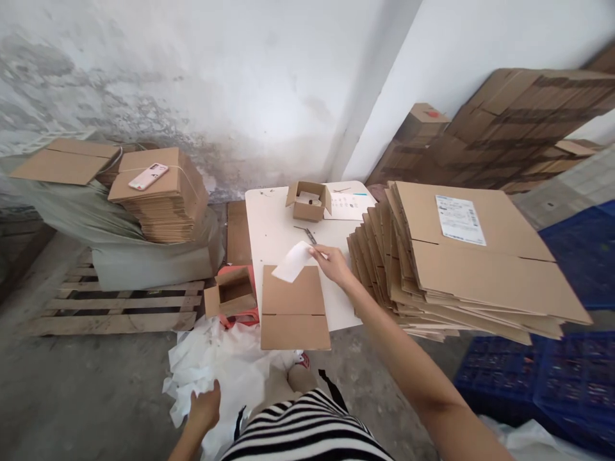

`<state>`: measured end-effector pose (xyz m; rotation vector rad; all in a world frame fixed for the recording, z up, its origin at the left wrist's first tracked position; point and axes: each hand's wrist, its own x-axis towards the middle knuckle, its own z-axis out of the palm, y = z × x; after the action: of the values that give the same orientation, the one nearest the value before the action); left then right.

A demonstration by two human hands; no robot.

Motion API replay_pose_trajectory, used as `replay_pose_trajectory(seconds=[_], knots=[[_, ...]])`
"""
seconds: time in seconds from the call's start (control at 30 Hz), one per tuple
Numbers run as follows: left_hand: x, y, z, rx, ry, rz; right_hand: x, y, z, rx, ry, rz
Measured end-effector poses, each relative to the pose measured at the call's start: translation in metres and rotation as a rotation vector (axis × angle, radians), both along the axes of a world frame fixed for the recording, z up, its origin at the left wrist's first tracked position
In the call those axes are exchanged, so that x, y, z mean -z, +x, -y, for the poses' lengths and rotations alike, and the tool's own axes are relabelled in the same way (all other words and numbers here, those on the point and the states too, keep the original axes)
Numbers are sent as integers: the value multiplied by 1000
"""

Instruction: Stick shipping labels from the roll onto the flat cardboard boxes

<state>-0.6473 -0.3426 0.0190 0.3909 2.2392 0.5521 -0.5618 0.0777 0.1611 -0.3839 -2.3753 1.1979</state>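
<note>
My right hand [331, 264] pinches a white paper sheet [292, 261] by its right end, over the back part of a flat folded carton [294, 314]. The carton lies at the front edge of a white table [278, 237] and overhangs it. Low on the left, my left hand [205, 407] hangs over crumpled white sheeting [230, 365]. Its thumb stands apart from the partly hidden fingers, and I see nothing held in it. A utility knife [310, 235] rests on the table beyond the sheet.
On the right rises a leaning stack of flattened cartons [480, 256] with a label on top. A small open box [309, 210] and a printed sheet [346, 206] sit at the table's back. Left are another open box [234, 293], bundled cartons [168, 211], a phone [148, 176] and a pallet [125, 314].
</note>
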Motion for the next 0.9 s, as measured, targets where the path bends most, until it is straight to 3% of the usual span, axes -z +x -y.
replay_pose_trajectory(seconds=[0.07,0.13,0.27,0.33,0.43,0.6,0.7,0.8,0.9], knots=[[20,-3,9,-22,-46,8,30,-4,-5,60,158,-18],[35,-5,6,-36,-37,20,71,-7,4,8,297,115],[51,-9,-28,-79,86,56,152,-6,33,-133,288,424],[54,-10,-52,-118,176,86,175,-1,44,-148,243,479],[58,-8,-89,-216,307,121,186,16,55,-40,166,540],[55,2,-123,-376,435,150,178,61,82,440,-13,663],[39,5,-118,-375,526,170,159,80,101,543,-115,618],[13,-1,-110,-296,616,239,105,93,114,566,-126,469],[-33,-13,-122,-196,705,301,12,123,112,531,-65,202]])
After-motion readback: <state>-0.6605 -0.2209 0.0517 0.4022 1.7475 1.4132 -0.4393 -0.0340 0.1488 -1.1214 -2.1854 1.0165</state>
